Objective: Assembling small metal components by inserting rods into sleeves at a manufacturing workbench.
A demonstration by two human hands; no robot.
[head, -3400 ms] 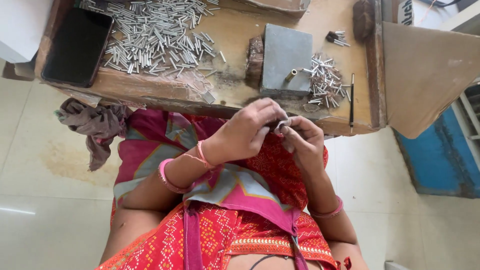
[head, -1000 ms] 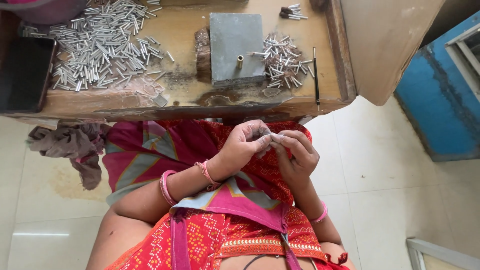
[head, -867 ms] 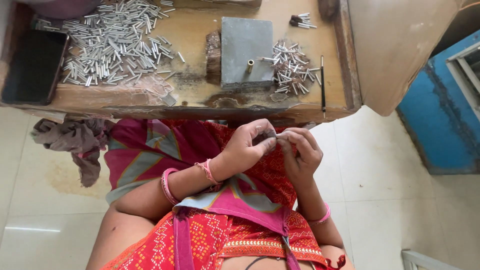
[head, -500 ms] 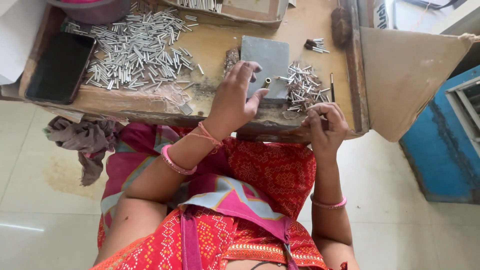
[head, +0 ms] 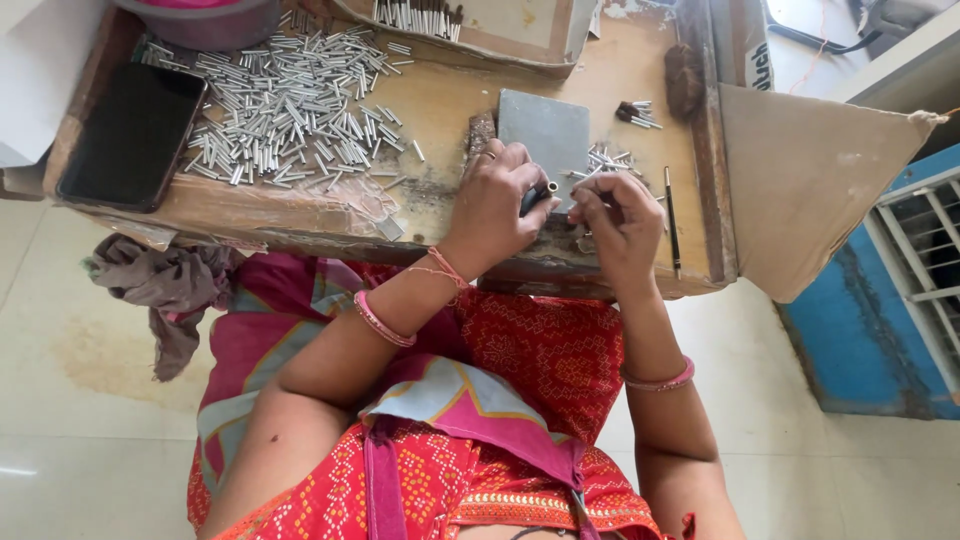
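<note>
left hand (head: 497, 205) grips a small tube (head: 549, 188) beside right hand (head: 617, 215), pinching unclear

Grey block (head: 545, 135); silver tubes (head: 290, 105); black phone (head: 132, 135).

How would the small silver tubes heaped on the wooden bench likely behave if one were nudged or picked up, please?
The silver tubes look like thin round metal, so they are probably stiff and light. Being cylinders, they would likely roll on the wooden bench where they are not wedged in the heap. Their shiny finish suggests they may be slippery; the left hand seems to pinch a similar small tube with its fingertips.
</note>
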